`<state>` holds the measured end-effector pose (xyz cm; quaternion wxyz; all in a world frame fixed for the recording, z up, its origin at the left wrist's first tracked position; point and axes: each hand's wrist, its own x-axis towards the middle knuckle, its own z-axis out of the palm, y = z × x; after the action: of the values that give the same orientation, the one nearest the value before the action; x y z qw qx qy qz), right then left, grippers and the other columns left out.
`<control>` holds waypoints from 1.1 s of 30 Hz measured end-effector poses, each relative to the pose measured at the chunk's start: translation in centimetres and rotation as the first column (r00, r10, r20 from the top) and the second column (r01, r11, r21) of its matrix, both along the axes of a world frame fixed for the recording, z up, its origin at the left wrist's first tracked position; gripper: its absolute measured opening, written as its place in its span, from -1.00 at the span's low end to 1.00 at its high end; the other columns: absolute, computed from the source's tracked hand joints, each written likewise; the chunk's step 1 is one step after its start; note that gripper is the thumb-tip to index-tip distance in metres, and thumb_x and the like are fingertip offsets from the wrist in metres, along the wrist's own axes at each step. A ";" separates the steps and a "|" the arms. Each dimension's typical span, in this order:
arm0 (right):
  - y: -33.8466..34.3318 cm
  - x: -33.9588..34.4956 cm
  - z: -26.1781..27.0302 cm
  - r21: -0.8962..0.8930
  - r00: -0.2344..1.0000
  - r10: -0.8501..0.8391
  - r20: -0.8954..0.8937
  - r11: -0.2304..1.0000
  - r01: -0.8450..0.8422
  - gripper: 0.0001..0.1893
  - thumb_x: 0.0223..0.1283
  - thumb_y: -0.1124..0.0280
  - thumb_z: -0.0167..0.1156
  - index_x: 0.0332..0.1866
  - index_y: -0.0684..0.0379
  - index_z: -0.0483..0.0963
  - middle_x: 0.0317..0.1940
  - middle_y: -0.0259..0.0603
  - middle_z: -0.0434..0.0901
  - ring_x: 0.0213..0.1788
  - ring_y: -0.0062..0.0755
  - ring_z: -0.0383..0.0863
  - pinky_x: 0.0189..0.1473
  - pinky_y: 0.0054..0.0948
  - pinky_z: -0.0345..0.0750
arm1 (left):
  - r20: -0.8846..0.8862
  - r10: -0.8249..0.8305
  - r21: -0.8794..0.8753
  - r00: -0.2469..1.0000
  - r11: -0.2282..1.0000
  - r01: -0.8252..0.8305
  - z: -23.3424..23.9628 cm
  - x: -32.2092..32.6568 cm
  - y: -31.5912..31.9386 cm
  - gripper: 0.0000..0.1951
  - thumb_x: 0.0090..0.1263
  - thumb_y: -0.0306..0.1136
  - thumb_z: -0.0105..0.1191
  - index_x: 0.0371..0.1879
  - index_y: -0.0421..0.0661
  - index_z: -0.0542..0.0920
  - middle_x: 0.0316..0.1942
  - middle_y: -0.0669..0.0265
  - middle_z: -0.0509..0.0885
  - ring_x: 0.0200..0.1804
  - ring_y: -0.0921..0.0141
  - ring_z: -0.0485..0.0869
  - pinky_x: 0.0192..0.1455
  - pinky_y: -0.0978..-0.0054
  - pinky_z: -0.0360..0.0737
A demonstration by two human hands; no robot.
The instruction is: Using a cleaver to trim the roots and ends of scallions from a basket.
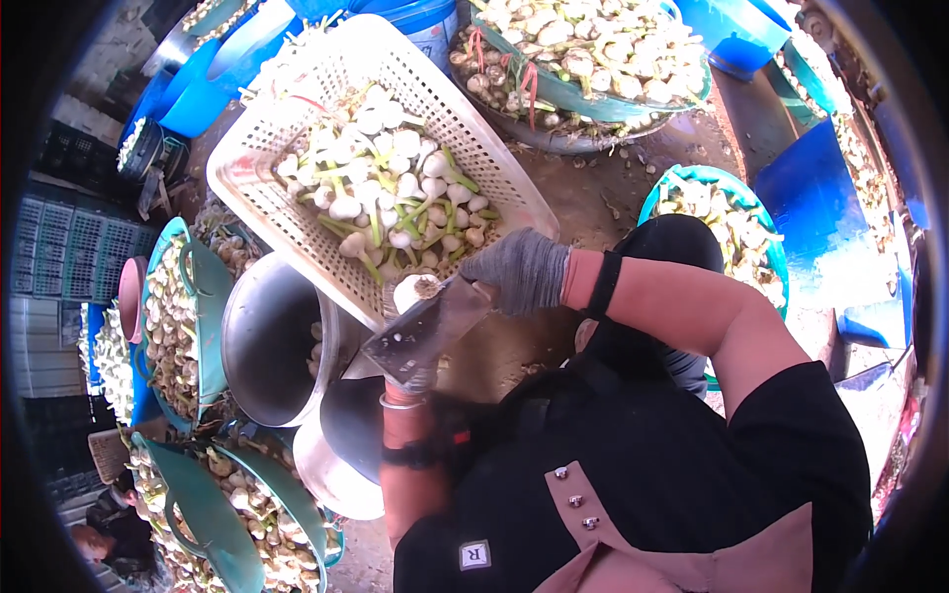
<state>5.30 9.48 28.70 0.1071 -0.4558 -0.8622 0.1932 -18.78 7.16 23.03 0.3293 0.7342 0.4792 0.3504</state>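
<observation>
My right hand (pixel 519 273), in a grey knit glove, grips a wide-bladed knife (pixel 430 333) whose blade slants down to the left over my other hand. My left hand (pixel 415 370), gloved too and partly hidden behind the blade, holds a garlic bulb (pixel 415 291) with its root end facing the blade. Just beyond both hands tilts a white perforated plastic basket (pixel 259 230), holding a heap of white garlic bulbs (pixel 400 185) with short green stems.
A metal pot (pixel 270 341) stands left of the basket. Teal tubs (pixel 211 333) of garlic sit at left and lower left, another teal tub (pixel 775 252) beside my knee. More garlic fills a green tub (pixel 615 107) beyond. A person (pixel 111 534) is at the lower left edge.
</observation>
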 end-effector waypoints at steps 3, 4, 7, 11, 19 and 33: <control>1.3 1.3 -1.5 -0.078 0.999 -0.024 0.024 0.997 0.025 -0.87 0.07 0.30 0.15 -0.27 0.01 0.51 -0.56 -0.12 0.57 -0.52 -0.08 0.61 -0.42 -0.19 0.51 | 0.245 0.077 -0.192 0.967 0.981 -0.029 3.9 1.2 -0.3 -0.65 0.23 -0.33 0.17 -0.04 -0.16 0.50 -0.11 0.16 0.59 0.03 0.26 0.55 0.14 0.29 0.46; 1.9 1.8 -1.6 -0.024 0.994 -0.088 0.059 0.996 0.090 -0.87 0.07 0.30 0.15 -0.27 0.01 0.51 -0.56 -0.12 0.57 -0.52 -0.08 0.61 -0.42 -0.19 0.51 | 0.241 0.053 -0.108 0.969 0.994 -0.028 5.1 1.7 -0.2 -0.67 0.18 -0.33 0.19 -0.10 -0.17 0.50 -0.17 0.17 0.60 -0.01 0.25 0.56 0.15 0.23 0.45; 3.4 2.7 -0.4 -0.044 0.909 -0.363 0.206 0.924 0.379 -0.71 0.20 0.10 0.14 -0.21 0.10 0.53 -0.52 -0.16 0.62 -0.45 -0.22 0.66 -0.36 -0.24 0.54 | -0.122 -0.102 0.179 0.987 0.976 0.123 7.7 2.1 0.9 -0.63 0.06 -0.41 0.21 -0.14 -0.21 0.45 -0.21 0.19 0.57 -0.09 0.21 0.56 0.15 0.24 0.43; 1.7 1.2 2.1 -0.678 0.802 -0.504 -0.320 0.713 0.178 -0.52 0.15 -0.03 0.24 -0.09 0.23 0.56 -0.45 -0.27 0.63 -0.28 -0.56 0.59 -0.20 -0.51 0.50 | 0.115 0.034 0.024 0.993 0.999 -0.037 7.8 4.1 2.0 -0.47 -0.07 -0.40 0.29 -0.04 -0.20 0.44 -0.18 0.18 0.55 -0.09 0.18 0.54 0.17 0.28 0.41; 0.6 -1.0 2.1 -0.344 0.718 -0.315 -0.621 0.932 0.112 -0.42 0.03 -0.03 0.34 0.05 0.18 0.45 -0.27 -0.14 0.64 -0.14 -0.27 0.63 0.00 -0.37 0.50 | 0.441 0.191 -0.371 0.877 0.929 -0.015 9.0 6.7 1.2 -0.27 -0.04 -0.29 0.41 0.17 -0.19 0.36 -0.07 0.12 0.53 0.02 0.21 0.55 0.06 0.26 0.53; 0.2 -1.7 0.7 -0.391 0.641 -0.390 -0.661 0.908 0.149 -0.50 0.10 -0.11 0.24 -0.12 0.16 0.51 -0.36 -0.17 0.60 -0.26 -0.28 0.58 -0.16 -0.32 0.52 | 0.524 -0.014 -0.076 0.852 0.995 0.063 6.3 7.2 1.1 -0.28 0.25 -0.41 0.16 0.36 -0.18 0.10 0.21 0.16 0.37 0.18 0.33 0.43 0.22 0.41 0.43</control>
<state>3.59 9.70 29.41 0.3969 -0.4767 -0.6293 0.4682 -11.56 8.30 29.36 0.4871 0.6052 0.3722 0.5078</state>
